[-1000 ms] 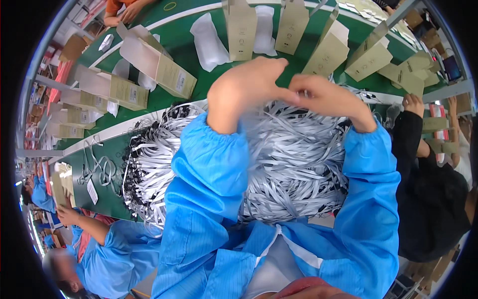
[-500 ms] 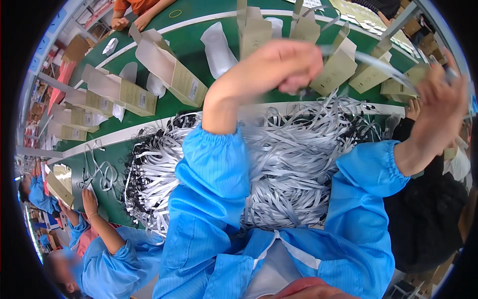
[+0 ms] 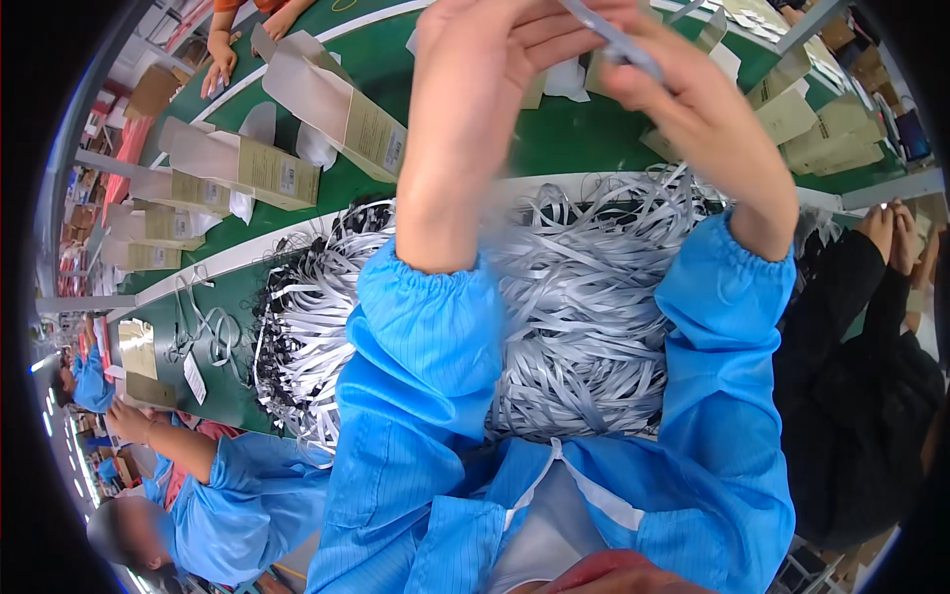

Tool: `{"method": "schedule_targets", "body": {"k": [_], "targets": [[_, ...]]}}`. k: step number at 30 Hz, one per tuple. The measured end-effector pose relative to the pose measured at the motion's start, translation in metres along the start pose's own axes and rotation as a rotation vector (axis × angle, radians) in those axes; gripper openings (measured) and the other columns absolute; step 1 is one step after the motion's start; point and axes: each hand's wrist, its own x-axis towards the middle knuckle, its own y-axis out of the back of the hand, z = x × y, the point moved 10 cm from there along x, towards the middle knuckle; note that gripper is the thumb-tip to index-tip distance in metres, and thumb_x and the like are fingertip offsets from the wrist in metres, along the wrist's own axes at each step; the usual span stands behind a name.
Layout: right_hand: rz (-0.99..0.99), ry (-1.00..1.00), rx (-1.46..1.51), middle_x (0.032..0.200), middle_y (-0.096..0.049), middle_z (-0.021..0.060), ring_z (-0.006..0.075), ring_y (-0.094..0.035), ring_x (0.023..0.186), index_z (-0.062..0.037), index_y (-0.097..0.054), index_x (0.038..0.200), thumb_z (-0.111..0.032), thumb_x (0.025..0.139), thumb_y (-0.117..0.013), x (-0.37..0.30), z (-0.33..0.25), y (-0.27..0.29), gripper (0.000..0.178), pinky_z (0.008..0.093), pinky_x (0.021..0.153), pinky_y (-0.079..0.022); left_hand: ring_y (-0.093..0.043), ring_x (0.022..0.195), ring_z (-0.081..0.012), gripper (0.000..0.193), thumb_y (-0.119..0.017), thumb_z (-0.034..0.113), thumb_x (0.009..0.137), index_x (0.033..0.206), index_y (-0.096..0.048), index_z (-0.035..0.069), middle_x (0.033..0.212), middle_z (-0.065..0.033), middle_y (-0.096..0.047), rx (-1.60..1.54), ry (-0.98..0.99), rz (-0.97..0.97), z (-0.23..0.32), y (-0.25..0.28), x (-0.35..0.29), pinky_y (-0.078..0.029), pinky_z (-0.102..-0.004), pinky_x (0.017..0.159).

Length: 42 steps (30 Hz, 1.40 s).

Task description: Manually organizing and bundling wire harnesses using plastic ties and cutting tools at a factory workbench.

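Both my hands are raised over the far side of the bench, close together. A grey-white lanyard (image 3: pixel 625 48), a flat strap, is between them. My left hand (image 3: pixel 485 64) has its fingers closed against the strap from the left. From the right, my right hand (image 3: pixel 688 84) pinches it with thumb and fingers. The rest of this strap is hidden behind the hands or out of view. Below them lies a big heap of white lanyards (image 3: pixel 584 307) with black ends, spread in front of my chest and partly covered by my sleeves.
Open cream boxes (image 3: pixel 346 124) stand along the green bench (image 3: pixel 346 223), white bags (image 3: pixel 315 148) among them. A white tag (image 3: pixel 194 378) and loose straps (image 3: pixel 213 332) lie at the left. Co-workers in blue (image 3: pixel 237 505) and black (image 3: pixel 861 396) flank me; another person's hands (image 3: pixel 223 59) rest across the bench.
My right hand has swung left and inward to meet my left hand. The strap, stretched between them before, is now gathered. Both hands are higher in view. The co-worker's hand has left the tag.
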Motion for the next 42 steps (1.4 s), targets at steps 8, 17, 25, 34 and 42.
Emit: {"method": "schedule_targets", "body": {"k": [8, 17, 25, 34, 42], "targets": [[0.974, 0.111, 0.667, 0.064, -0.033, -0.0033, 0.0084, -0.033, 0.051, -0.0095, -0.052, 0.104, -0.039, 0.103, -0.048, -0.028, 0.016, 0.078, 0.03, 0.0233, 0.055, -0.036, -0.062, 0.066, -0.0135, 0.032, -0.058, 0.028, 0.098, 0.093, -0.07, -0.002, 0.077, -0.0054, -0.068, 0.569, -0.192, 0.043, -0.06, -0.037, 0.003, -0.049, -0.0268, 0.06], [0.721, 0.399, 0.616, 0.082, -0.053, 0.0001, 0.0093, -0.045, 0.074, 0.0011, -0.058, 0.101, -0.037, 0.103, -0.049, -0.042, 0.084, 0.178, 0.039, 0.025, 0.065, -0.038, -0.068, 0.071, -0.0285, 0.036, -0.071, 0.033, 0.086, 0.087, -0.069, -0.003, 0.08, -0.0194, -0.068, 0.964, 0.037, -0.123, -0.173, -0.033, -0.001, -0.053, -0.0362, 0.068], [0.469, -0.117, -0.146, 0.097, -0.064, 0.0045, 0.0132, -0.058, 0.092, 0.0011, -0.064, 0.104, -0.045, 0.102, -0.045, -0.03, 0.139, 0.142, 0.049, 0.0252, 0.083, -0.045, -0.067, 0.08, -0.0328, 0.025, -0.075, 0.025, 0.079, 0.086, -0.07, 0.001, 0.085, -0.0149, -0.07, 1.169, -0.023, -0.172, -0.215, -0.037, -0.01, -0.053, -0.0427, 0.07], [0.367, -0.388, -0.482, 0.109, -0.067, 0.0065, 0.0111, -0.06, 0.098, 0.0005, -0.064, 0.116, -0.04, 0.1, -0.053, -0.043, 0.099, 0.15, 0.044, 0.025, 0.09, -0.045, -0.068, 0.076, -0.0317, 0.014, -0.07, 0.015, 0.081, 0.085, -0.071, 0.002, 0.084, -0.0139, -0.07, 1.192, 0.05, -0.115, -0.181, -0.026, 0.001, -0.053, -0.0383, 0.067], [0.248, 0.204, -0.471, 0.092, -0.066, 0.0022, 0.0112, -0.059, 0.074, -0.002, -0.064, 0.115, -0.027, 0.1, -0.055, -0.036, 0.002, 0.073, 0.03, 0.0282, 0.062, -0.046, -0.066, 0.074, -0.0125, 0.019, -0.066, 0.018, 0.091, 0.096, -0.065, -0.001, 0.082, -0.0073, -0.07, 0.759, 0.06, -0.223, -0.092, -0.045, -0.003, -0.051, -0.0268, 0.067]]}}
